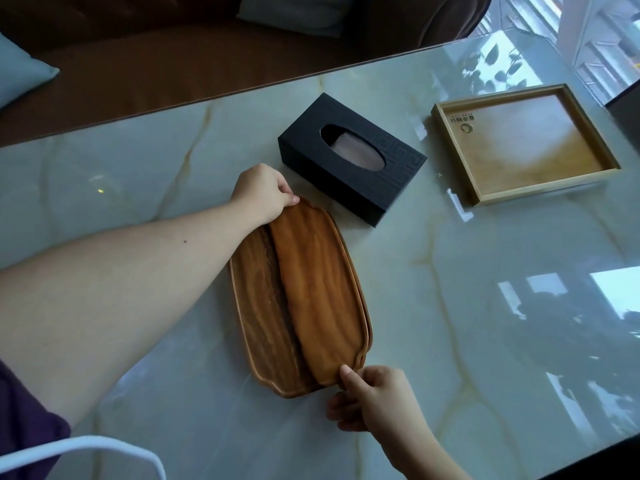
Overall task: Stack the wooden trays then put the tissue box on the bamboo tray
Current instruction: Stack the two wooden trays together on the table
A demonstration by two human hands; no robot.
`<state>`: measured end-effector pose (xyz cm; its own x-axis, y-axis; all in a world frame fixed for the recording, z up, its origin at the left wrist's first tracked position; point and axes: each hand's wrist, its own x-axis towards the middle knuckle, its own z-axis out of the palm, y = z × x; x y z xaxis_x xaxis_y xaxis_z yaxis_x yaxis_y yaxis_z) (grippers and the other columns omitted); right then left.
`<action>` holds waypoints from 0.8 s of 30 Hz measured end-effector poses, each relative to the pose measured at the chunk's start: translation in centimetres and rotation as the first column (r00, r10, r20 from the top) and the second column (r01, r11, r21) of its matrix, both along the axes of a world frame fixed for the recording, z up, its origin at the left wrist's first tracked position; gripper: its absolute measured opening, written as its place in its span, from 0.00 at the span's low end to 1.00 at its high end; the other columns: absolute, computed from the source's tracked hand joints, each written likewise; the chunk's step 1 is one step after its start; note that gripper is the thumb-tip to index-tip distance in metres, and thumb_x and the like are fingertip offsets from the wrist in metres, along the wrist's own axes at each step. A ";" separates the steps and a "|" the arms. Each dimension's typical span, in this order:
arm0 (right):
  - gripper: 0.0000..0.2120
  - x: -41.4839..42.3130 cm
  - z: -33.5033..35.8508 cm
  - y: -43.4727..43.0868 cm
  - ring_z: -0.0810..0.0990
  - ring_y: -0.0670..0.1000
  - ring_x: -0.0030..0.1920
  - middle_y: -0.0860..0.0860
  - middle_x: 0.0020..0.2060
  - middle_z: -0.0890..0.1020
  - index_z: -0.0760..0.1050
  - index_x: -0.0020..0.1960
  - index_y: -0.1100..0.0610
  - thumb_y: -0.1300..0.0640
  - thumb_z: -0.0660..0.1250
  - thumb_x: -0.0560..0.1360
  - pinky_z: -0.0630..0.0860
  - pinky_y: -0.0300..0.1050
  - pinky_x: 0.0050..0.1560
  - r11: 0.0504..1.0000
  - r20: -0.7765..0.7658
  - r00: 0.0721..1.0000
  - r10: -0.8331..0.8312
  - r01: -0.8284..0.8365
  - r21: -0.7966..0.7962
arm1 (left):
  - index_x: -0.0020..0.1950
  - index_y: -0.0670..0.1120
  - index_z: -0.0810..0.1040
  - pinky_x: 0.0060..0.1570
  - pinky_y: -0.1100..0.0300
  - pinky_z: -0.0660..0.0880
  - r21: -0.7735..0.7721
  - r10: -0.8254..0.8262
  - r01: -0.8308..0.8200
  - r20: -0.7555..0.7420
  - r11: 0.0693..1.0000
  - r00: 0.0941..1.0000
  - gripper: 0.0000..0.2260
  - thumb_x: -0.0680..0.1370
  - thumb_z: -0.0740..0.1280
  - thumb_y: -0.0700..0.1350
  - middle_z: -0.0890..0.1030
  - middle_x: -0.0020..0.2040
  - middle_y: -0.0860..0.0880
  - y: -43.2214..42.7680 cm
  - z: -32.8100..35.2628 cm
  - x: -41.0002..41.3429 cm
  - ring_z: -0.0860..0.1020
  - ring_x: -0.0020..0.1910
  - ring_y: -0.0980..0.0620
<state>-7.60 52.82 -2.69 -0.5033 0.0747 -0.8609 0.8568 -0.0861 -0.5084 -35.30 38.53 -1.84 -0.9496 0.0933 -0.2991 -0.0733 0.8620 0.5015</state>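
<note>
Two brown wooden trays lie in the middle of the marble table, the upper tray (318, 282) tilted on its long edge over the lower tray (258, 306). My left hand (265, 194) pinches the upper tray's far end. My right hand (375, 398) grips its near end. A black tissue box (349, 173) with an oval opening sits just beyond the trays. The light bamboo tray (523, 143), rectangular with a printed logo, rests at the far right with nothing in it.
The glossy marble table (485, 306) reflects windows on its right side. A brown sofa with pale cushions (20, 74) stands beyond the table's far edge. A white cord (104, 445) curves at the bottom left.
</note>
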 end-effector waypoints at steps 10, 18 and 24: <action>0.20 1.3 -0.3 -0.3 0.84 0.58 0.29 0.60 0.28 0.83 0.77 0.43 0.74 0.54 0.69 0.77 0.82 0.52 0.35 0.983 -0.017 0.984 -0.179 0.180 0.045 | 0.55 0.42 0.81 0.52 0.54 0.72 -0.151 -0.179 0.179 0.016 0.972 0.984 0.18 0.75 0.67 0.55 0.82 0.55 0.41 -1.9 -0.6 0.4 0.78 0.56 0.39; 0.12 1.5 -0.9 -1.2 0.85 0.56 0.33 0.61 0.32 0.83 0.78 0.45 0.68 0.57 0.73 0.74 0.85 0.57 0.45 0.951 -0.067 0.957 -0.282 0.288 0.108 | 0.53 0.40 0.82 0.52 0.53 0.73 -0.205 -0.212 0.219 0.060 0.954 0.976 0.15 0.76 0.67 0.50 0.83 0.54 0.38 -5.0 -0.1 1.9 0.78 0.56 0.37; 0.07 1.9 -1.3 -0.5 0.83 0.55 0.33 0.59 0.36 0.80 0.77 0.45 0.63 0.59 0.67 0.78 0.84 0.50 0.37 0.910 -0.188 0.936 -0.299 0.339 0.239 | 0.46 0.42 0.84 0.47 0.54 0.73 -0.098 -0.076 0.082 0.064 0.992 0.995 0.12 0.72 0.72 0.51 0.85 0.47 0.39 -11.1 0.6 6.1 0.81 0.49 0.40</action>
